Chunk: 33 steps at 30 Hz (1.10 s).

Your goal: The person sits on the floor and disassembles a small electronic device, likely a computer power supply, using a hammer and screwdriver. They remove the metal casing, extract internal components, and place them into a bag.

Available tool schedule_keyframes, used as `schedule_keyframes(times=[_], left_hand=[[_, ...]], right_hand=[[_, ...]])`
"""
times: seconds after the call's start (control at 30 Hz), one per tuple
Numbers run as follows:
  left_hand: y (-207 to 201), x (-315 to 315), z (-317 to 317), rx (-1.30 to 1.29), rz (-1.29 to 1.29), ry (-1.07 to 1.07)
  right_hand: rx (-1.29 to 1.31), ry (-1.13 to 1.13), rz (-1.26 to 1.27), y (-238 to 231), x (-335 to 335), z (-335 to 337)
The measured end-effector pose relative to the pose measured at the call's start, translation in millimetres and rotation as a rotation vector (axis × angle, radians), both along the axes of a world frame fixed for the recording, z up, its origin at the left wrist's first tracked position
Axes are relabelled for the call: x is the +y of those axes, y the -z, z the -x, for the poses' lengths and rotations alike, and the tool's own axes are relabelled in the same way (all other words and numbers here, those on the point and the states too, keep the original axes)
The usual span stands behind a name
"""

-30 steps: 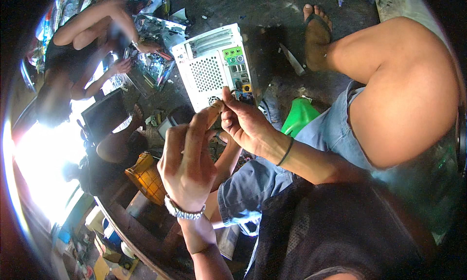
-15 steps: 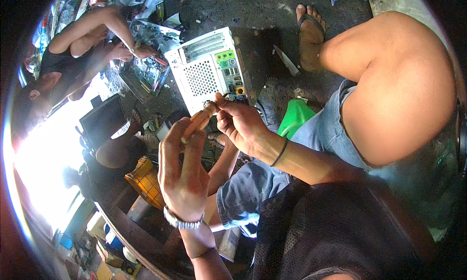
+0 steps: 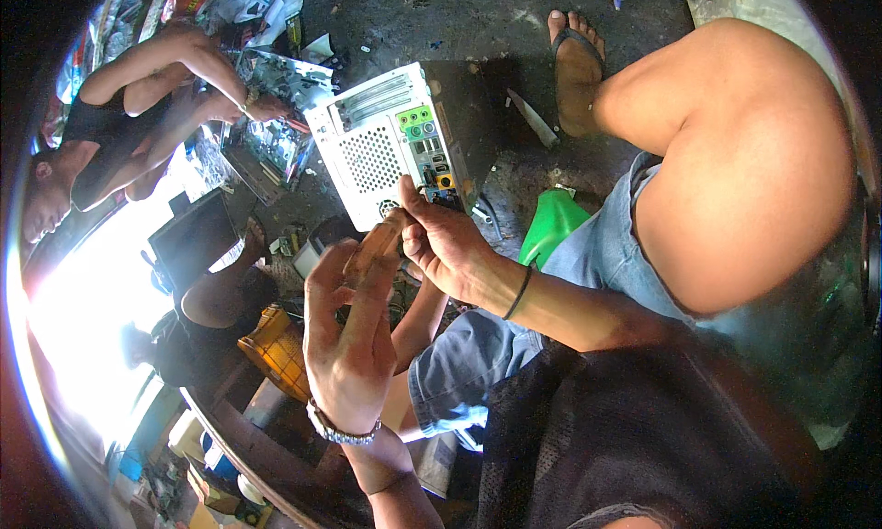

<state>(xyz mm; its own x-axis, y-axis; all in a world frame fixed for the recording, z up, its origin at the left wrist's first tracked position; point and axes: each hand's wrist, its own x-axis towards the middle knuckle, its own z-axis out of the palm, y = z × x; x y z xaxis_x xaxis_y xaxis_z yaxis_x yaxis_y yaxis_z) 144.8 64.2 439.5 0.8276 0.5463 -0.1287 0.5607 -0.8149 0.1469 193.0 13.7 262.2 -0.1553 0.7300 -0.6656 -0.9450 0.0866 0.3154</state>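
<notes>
Across the head view, gripping a wooden handle [image 3: 375,246] in the left hand [image 3: 354,350], meeting its far end with the right hand [image 3: 447,244], cannot tell whether pinching; partly blocking a white computer case [image 3: 375,152] beyond, with an orange basket [image 3: 278,350] left, green container [image 3: 554,224] right

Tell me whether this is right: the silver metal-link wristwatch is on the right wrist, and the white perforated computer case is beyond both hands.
Wrong side: the head view shows the silver metal-link wristwatch on the left wrist. The white perforated computer case is indeed beyond the left hand and right hand.
</notes>
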Motion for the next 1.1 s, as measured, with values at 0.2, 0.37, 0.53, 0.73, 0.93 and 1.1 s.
schedule_keyframes(times=[0.2,0.37,0.53,0.73,0.93,1.1], left_hand=[[9,6,6,0.040,0.019,-0.373],[14,5,-9,-0.019,0.088,-0.170],[23,17,-4,-0.055,0.100,-0.209],[2,28,-12,-0.067,0.079,-0.096],[22,32,-20,-0.130,0.026,-0.142],[31,39,-25,-0.111,0.033,-0.106]], right_hand=[[0.070,0.102,0.035,-18,0,-13],[-0.071,0.022,0.003,-12,0,3],[-0.090,0.077,-0.084,-10,7,-7],[-0.071,0.072,-0.055,-17,15,-25],[-0.072,0.164,-0.178,-15,17,-24],[-0.092,0.180,-0.193,-5,21,-23]])
